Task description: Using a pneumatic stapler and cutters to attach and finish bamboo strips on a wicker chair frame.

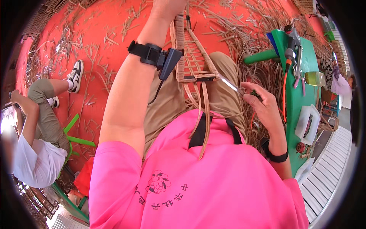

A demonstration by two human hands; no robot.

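Red floor point(114, 23) strewn with dry cane scraps; a green table point(301, 95) crowds the right. A woven cane frame point(192, 57) — ribbed, flat-stripped — stands on the lap, centre. Left hand point(167, 5) reaches far, gripping the frame's top; fingers cut off, closure unclear. Right hand point(263, 103) pinches a thin blade point(230, 84) near the frame — fingers curled shut.

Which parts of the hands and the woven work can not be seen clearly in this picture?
- Left hand: cut off by the top edge of the head view; its grip is not visible.
- Woven cane frame: its far end leaves the top edge.
- Right hand: the thin blade it holds shows, but the handle is hidden by the fingers.
- Tools on the green stand: too small and bent near the rim.
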